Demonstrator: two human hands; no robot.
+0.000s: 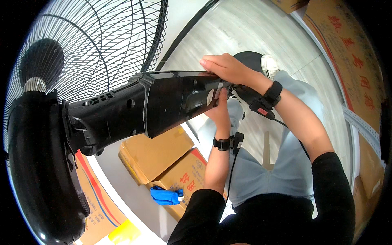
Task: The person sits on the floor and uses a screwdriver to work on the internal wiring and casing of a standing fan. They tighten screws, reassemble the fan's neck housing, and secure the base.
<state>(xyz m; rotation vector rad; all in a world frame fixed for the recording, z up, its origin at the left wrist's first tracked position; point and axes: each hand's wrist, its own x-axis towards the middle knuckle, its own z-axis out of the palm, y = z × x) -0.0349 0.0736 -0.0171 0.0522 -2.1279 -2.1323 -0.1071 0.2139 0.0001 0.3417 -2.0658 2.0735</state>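
I'm in bright light here, glints catching on my black fan [112,116], edges bowing toward dark corners!

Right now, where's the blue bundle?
In the head view, the blue bundle is in the lower left, apparently on a cardboard box, left of your left forearm, below the black fan.

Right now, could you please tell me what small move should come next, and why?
I'd probably slide the left hand along the black housing toward the rounded cover while the right hand steadies it, because both sit close together at one end and neither touches the cover at the other.
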